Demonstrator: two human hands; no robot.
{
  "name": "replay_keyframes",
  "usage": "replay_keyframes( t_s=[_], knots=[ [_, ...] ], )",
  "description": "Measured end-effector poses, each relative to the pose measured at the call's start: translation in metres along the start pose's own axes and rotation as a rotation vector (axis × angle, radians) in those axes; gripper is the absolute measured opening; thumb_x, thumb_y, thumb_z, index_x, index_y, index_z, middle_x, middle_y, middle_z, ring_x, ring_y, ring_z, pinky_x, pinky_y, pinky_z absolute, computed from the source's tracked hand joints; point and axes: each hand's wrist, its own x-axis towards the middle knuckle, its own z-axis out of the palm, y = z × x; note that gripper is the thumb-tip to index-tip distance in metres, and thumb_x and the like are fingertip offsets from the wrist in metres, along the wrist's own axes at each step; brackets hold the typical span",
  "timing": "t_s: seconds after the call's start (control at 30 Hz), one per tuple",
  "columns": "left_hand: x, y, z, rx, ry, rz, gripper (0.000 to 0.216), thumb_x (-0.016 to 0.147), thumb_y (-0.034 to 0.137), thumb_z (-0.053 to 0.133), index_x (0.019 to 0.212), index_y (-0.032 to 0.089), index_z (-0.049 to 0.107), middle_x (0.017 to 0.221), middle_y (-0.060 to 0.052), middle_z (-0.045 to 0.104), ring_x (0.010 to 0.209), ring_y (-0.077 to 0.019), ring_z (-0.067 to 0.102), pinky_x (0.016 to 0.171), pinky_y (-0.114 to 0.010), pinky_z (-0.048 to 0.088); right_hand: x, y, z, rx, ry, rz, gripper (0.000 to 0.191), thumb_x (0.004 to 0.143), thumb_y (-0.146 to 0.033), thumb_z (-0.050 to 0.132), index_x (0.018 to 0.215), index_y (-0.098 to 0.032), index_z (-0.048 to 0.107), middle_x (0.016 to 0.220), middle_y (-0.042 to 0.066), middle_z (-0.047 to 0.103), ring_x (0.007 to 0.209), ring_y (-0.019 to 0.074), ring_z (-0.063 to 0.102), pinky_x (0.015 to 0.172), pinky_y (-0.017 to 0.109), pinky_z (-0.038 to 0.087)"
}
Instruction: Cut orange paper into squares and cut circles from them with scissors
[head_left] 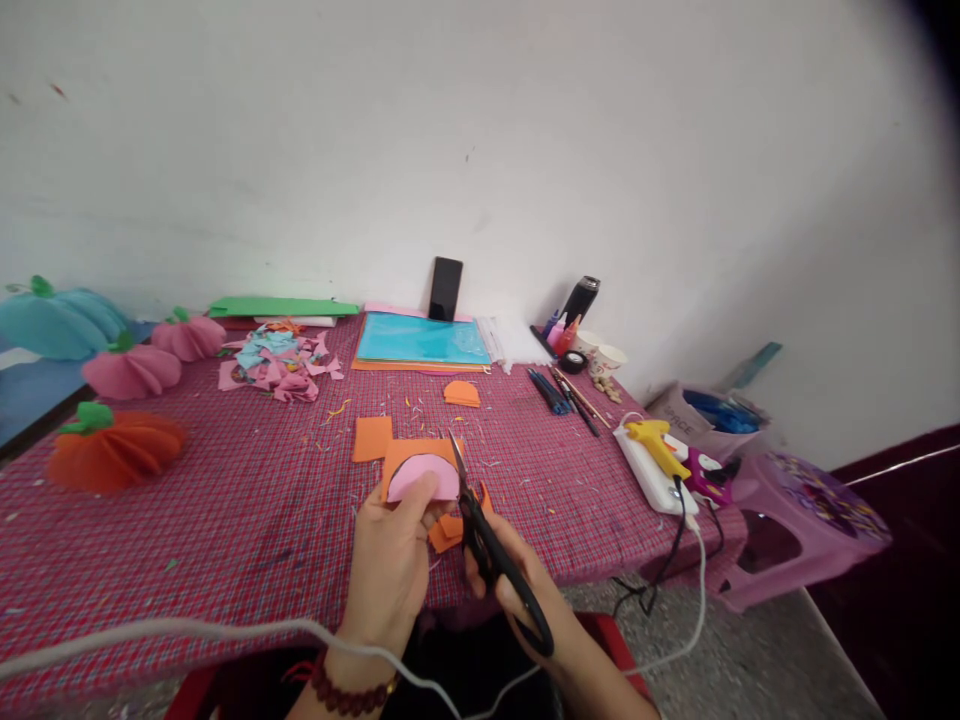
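My left hand (401, 535) pinches a pink half-round paper piece (431, 470) flat against a sheet of orange paper (401, 455), thumb on top. A dark curved line runs round the pink piece's edge. Black-handled scissors (484, 535) are in my right hand (517, 575), fingers through the handles. Their blades lie at the right edge of the orange paper, beside the pink piece. Under and beside my hands are orange paper scraps (448, 533). An orange paper square (373, 438) lies to the left, and a stack of orange half-rounds (462, 393) farther back.
Paper pumpkins (116, 450) stand at the left, near a heap of paper scraps (281, 362). Coloured sheets (420, 340) and a phone (445, 288) are at the back. Right: pens (549, 392), a yellow glue gun (658, 447) on a power strip, a purple stool (802, 520). A white cable (247, 626) crosses the front.
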Motion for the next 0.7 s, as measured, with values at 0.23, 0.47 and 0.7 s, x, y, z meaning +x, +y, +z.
replay_keyframes(
  t_s=[0.23,0.47,0.7],
  knots=[
    [-0.0021,-0.0025,-0.0029,0.06,0.016,0.021,0.017,0.063,0.019,0.078,0.075,0.013,0.067,0.061,-0.001,0.068,0.065,-0.0154,0.068,0.062,-0.021,0.055,0.0,-0.0001,-0.0007,0.021,-0.003,-0.011,0.083,0.064,-0.078,0.066,0.124,-0.022,0.059,0.071,-0.001,0.046,0.061,0.0128,0.038,0.064,0.03,0.041],
    [-0.0022,0.0001,-0.0023,0.065,-0.019,0.009,0.014,0.063,0.019,0.076,0.073,0.012,0.068,0.064,-0.003,0.069,0.064,-0.0161,0.068,0.058,-0.022,0.053,-0.0031,0.0015,0.0011,0.033,0.039,-0.013,0.08,0.065,-0.076,0.069,0.123,-0.021,0.061,0.069,-0.003,0.045,0.056,0.01,0.033,0.057,0.026,0.034],
    [-0.0007,0.001,-0.0001,-0.06,-0.041,-0.025,0.019,0.058,0.014,0.078,0.071,0.013,0.066,0.068,-0.001,0.068,0.063,-0.0133,0.065,0.06,-0.022,0.053,-0.0043,-0.0003,0.0034,0.057,0.029,-0.027,0.079,0.068,-0.073,0.068,0.126,-0.019,0.06,0.066,-0.004,0.043,0.054,0.0084,0.029,0.049,0.022,0.026]
  ],
)
